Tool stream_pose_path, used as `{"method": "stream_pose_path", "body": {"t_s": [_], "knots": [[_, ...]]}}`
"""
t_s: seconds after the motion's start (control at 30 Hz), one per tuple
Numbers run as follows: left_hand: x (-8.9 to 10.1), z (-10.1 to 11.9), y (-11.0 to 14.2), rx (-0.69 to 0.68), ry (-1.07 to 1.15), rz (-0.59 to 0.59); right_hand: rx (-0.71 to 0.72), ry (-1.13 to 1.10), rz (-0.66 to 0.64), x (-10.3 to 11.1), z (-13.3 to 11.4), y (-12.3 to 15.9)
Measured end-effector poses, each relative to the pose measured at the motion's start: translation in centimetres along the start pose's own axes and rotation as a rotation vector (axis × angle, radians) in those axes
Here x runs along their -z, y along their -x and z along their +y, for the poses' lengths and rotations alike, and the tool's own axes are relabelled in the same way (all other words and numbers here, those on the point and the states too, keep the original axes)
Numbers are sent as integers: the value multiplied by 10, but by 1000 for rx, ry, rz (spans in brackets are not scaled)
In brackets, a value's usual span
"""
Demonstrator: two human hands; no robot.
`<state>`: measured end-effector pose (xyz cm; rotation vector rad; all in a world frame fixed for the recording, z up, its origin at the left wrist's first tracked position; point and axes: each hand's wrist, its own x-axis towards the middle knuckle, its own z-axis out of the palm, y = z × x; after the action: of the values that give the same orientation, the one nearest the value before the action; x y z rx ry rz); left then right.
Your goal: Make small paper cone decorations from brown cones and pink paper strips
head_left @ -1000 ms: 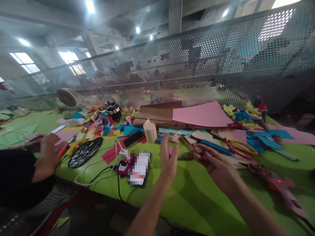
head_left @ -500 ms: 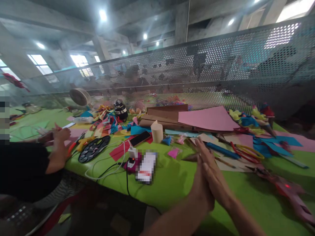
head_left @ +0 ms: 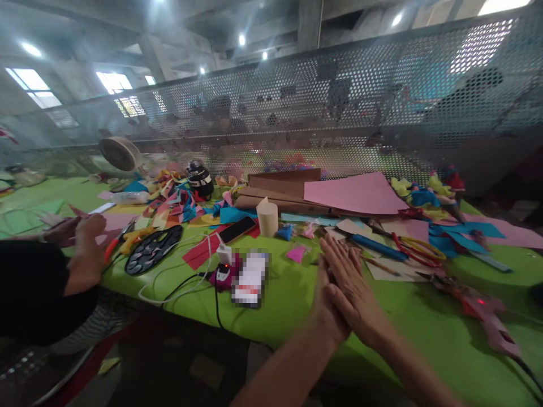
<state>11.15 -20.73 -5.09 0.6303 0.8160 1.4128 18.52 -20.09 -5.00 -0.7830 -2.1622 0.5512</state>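
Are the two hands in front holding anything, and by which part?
That cannot be told: the left hand and right hand lie pressed together, palms facing, hiding anything between them. No held thing shows outside them.

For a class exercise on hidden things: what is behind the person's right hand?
Part of the left hand shows behind the right hand. The rest of it, and anything between the two hands, is covered and cannot be seen.
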Motion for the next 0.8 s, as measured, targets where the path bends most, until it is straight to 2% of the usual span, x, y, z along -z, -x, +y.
{"method": "stream_pose_path", "body": {"t_s": [0.03,0.1,0.2,0.37,0.5,0.6,0.7,0.8], "knots": [[1,4,-3,3,50,-25,8,2,-13,0,2,1],[4,12,-9,25,290,-48,19,-64,-79,0,4,6],[8,17,-9,101,498,4,-31,-215,-106,1,2,9],[13,10,-1,225,633,141,-214,-541,58,5,2,-9],[19,15,1,279,710,185,-219,-660,210,10,4,-14],[22,23,2,294,739,189,-256,-452,244,21,10,-10],[24,29,3,302,720,188,-205,-134,156,32,20,-7],[26,34,6,322,730,153,-101,33,59,32,29,-6]]}}
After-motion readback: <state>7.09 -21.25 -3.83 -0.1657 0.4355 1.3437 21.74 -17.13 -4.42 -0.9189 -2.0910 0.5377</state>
